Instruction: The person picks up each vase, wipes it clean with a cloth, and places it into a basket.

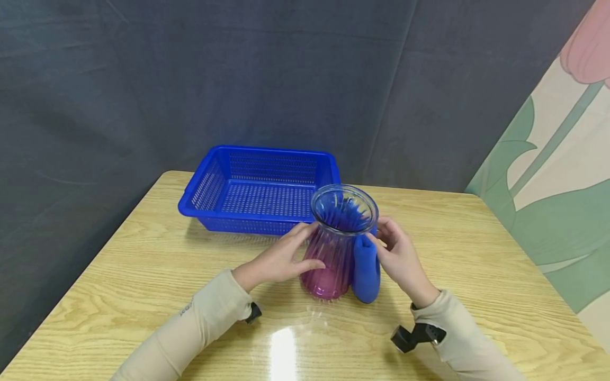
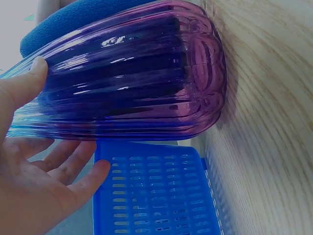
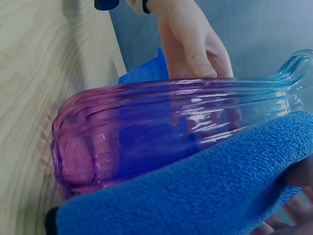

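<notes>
A ribbed glass vase [image 1: 326, 267], shading from clear blue at its flared rim to pink at the base, stands upright on the table. My left hand [image 1: 280, 259] holds its left side, thumb on the near face and the other fingers round the far side, as the left wrist view shows. Against the vase's right side hangs a folded blue towel [image 1: 366, 272]. My right hand [image 1: 399, 258] pinches the towel's upper part near the vase's neck. In the right wrist view, the fuzzy towel [image 3: 195, 191] lies along the glass and partly covers it.
A blue perforated plastic basket [image 1: 248, 216] sits behind the vase to the left, its near right corner overlapped by the vase's rim. The wooden table [image 1: 119, 275] ends at a dark curtain [image 1: 267, 79]. A wall with painted flowers [image 1: 572, 222] borders the right.
</notes>
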`<action>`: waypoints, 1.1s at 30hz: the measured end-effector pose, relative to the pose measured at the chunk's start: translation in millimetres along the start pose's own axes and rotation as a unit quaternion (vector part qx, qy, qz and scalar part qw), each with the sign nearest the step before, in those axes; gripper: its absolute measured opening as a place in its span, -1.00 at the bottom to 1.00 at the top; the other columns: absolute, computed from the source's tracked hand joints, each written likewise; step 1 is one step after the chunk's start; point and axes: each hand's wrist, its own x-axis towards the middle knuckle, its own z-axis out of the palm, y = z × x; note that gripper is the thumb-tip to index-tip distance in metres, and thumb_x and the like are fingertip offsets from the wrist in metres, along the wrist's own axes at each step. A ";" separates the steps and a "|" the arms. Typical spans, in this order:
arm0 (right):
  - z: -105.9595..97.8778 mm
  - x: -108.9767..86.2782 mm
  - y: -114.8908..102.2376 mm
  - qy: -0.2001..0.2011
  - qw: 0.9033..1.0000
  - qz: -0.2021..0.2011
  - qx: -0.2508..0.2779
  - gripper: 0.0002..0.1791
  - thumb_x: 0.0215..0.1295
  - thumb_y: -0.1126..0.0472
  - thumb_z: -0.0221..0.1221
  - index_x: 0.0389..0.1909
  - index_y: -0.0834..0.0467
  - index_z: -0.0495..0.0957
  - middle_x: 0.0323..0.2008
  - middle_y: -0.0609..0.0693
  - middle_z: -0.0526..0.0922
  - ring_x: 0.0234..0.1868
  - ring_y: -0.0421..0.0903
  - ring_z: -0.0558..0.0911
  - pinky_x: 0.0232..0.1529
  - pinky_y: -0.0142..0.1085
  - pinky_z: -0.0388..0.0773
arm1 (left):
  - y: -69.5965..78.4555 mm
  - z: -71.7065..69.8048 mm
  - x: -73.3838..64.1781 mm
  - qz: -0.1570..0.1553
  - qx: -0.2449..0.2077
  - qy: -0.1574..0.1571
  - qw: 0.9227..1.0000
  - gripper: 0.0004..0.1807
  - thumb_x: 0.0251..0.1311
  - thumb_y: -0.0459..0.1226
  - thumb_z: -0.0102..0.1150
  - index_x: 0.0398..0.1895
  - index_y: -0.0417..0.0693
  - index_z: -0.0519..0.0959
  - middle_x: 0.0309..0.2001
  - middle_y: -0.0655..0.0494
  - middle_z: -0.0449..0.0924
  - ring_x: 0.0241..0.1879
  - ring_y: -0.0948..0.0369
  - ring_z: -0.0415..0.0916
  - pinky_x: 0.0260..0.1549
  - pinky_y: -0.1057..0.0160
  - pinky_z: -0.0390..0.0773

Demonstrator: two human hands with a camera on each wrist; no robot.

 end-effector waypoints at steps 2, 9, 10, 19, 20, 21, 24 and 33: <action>-0.3 -0.2 1.6 -0.003 1.000 -0.003 -0.011 -0.77 0.23 0.48 0.09 -0.08 0.39 0.44 -0.30 -0.52 0.54 -0.32 -0.45 0.53 -0.36 -0.58 0.54 | -0.3 0.3 0.3 -0.002 -0.001 -0.001 1.000 -0.15 0.09 -0.09 0.27 0.42 -0.06 0.11 0.19 -0.06 0.34 0.23 0.02 0.34 0.24 -0.04 0.39; -2.4 0.7 6.1 -0.010 0.999 -0.009 -0.033 -0.78 0.24 0.47 0.08 -0.08 0.37 0.45 -0.28 -0.54 0.52 -0.32 -0.45 0.52 -0.38 -0.57 0.55 | -1.3 0.1 0.3 -0.006 -0.004 -0.002 1.000 -0.15 0.08 -0.09 0.28 0.42 -0.05 0.11 0.19 -0.05 0.34 0.24 0.02 0.34 0.25 -0.03 0.38; -2.5 0.8 6.4 -0.010 0.999 -0.011 -0.034 -0.78 0.25 0.47 0.08 -0.09 0.37 0.44 -0.28 -0.54 0.52 -0.31 -0.46 0.52 -0.37 -0.57 0.55 | -1.4 0.2 0.3 -0.006 -0.004 -0.002 1.000 -0.15 0.08 -0.09 0.28 0.42 -0.06 0.11 0.19 -0.05 0.34 0.24 0.02 0.34 0.25 -0.03 0.38; -2.0 1.7 2.4 0.003 1.000 -0.015 -0.020 -0.80 0.21 0.51 0.09 -0.13 0.39 0.45 -0.34 -0.51 0.53 -0.33 -0.44 0.53 -0.41 -0.58 0.54 | -2.1 0.9 0.4 -0.005 -0.004 -0.002 1.000 -0.16 0.09 -0.08 0.27 0.41 -0.07 0.12 0.20 -0.05 0.34 0.23 0.03 0.36 0.23 -0.02 0.40; -2.3 2.2 2.3 0.002 1.000 -0.015 -0.020 -0.80 0.21 0.51 0.09 -0.13 0.40 0.45 -0.33 -0.51 0.53 -0.33 -0.43 0.53 -0.40 -0.58 0.55 | -2.4 1.1 0.4 -0.005 -0.004 -0.002 1.000 -0.16 0.09 -0.08 0.27 0.41 -0.07 0.12 0.20 -0.05 0.34 0.22 0.03 0.36 0.23 -0.02 0.40; -2.4 2.5 2.0 0.002 1.000 -0.015 -0.019 -0.80 0.22 0.51 0.09 -0.13 0.40 0.45 -0.33 -0.51 0.53 -0.32 -0.42 0.54 -0.39 -0.58 0.55 | -2.7 1.4 0.4 -0.005 -0.005 -0.002 1.000 -0.16 0.10 -0.08 0.26 0.41 -0.07 0.12 0.20 -0.05 0.34 0.22 0.03 0.36 0.23 -0.03 0.40; -3.4 3.5 1.4 0.002 1.000 -0.016 -0.020 -0.81 0.23 0.48 0.10 -0.13 0.39 0.45 -0.32 -0.51 0.53 -0.30 -0.36 0.57 -0.35 -0.58 0.57 | -3.1 1.9 0.6 -0.005 -0.005 -0.003 1.000 -0.16 0.10 -0.08 0.26 0.41 -0.07 0.12 0.19 -0.04 0.34 0.22 0.04 0.37 0.22 -0.03 0.41; -4.9 5.4 0.1 -0.005 0.999 -0.038 -0.023 -0.79 0.19 0.53 0.10 -0.14 0.43 0.46 -0.31 -0.49 0.53 -0.29 -0.44 0.57 -0.30 -0.59 0.59 | -2.0 0.9 0.4 -0.001 -0.004 0.000 1.000 -0.16 0.09 -0.08 0.27 0.41 -0.06 0.12 0.19 -0.04 0.34 0.22 0.04 0.36 0.22 -0.02 0.41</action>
